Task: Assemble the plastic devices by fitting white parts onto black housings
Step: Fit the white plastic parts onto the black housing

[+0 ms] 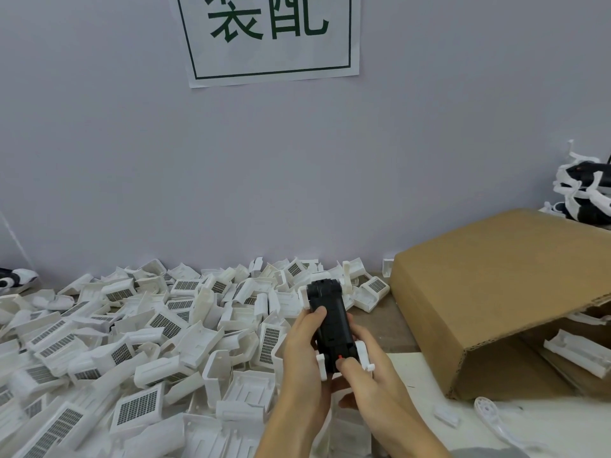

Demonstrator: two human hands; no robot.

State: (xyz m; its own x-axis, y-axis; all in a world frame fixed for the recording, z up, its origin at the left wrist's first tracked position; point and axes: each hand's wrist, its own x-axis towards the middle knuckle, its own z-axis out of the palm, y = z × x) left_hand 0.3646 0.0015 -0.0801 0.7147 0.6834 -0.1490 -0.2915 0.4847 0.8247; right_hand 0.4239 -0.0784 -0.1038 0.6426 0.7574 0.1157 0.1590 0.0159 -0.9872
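Pale wall (99,160) with paper sign (271,38)

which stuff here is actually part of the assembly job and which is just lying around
Part of the job:
- black housing, held by left hand and right hand
- white part on it
- pile of white parts

Lying about:
- cardboard box
- wall sign
- white round-headed piece

I see a black housing (329,320), white parts (132,342) with dark grid panels, and a brown cardboard box (489,292).

Soft even light, warped edges.
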